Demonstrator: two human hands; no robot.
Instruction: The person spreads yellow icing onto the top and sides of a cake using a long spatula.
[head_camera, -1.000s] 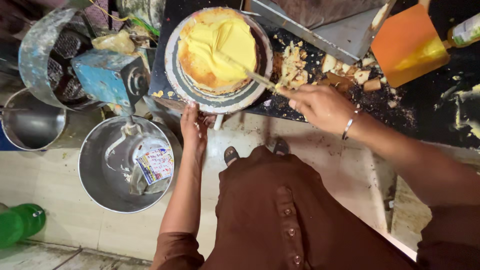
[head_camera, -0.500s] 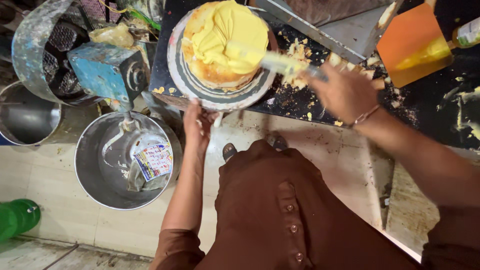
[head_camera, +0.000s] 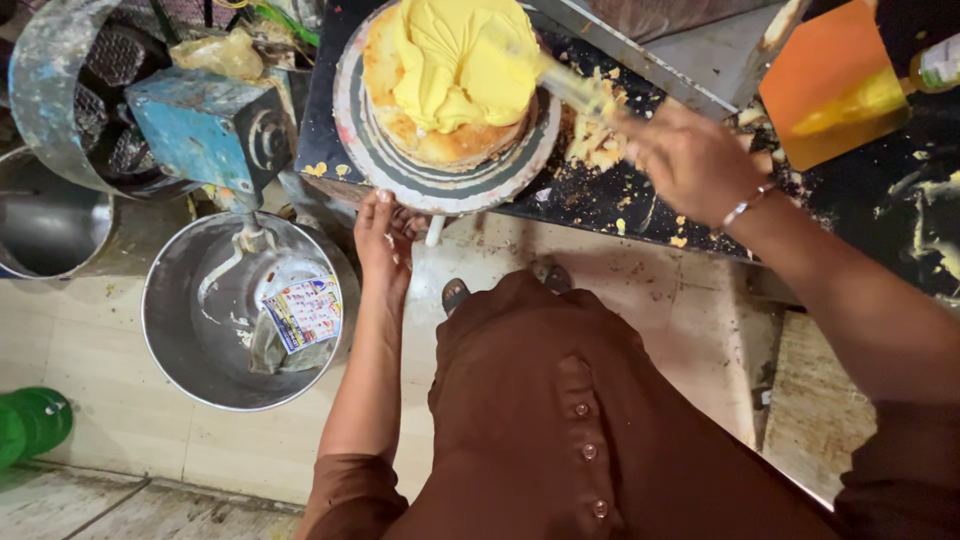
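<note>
A round sponge cake (head_camera: 430, 140) topped with thick yellow cream (head_camera: 460, 60) sits on a grey turntable (head_camera: 400, 180) at the edge of a dark counter. My right hand (head_camera: 690, 160) grips a palette knife (head_camera: 570, 85) whose cream-smeared blade reaches the right side of the cream. My left hand (head_camera: 385, 235) is below the turntable's front rim, fingers touching its underside edge. My brown clothing fills the lower middle of the view.
Cake crumbs (head_camera: 595, 135) litter the black counter (head_camera: 620, 200). An orange scraper (head_camera: 830, 90) lies at the right. A large steel mixing bowl (head_camera: 190, 330) with a paper packet stands on the floor under a blue mixer (head_camera: 205, 125). Another steel pot (head_camera: 40, 220) and a green object (head_camera: 30, 425) are at the left.
My right hand has drawn the palette knife from the cake's front right side up and to the right. The left hand stays at the turntable's rim. The view has shifted closer.
</note>
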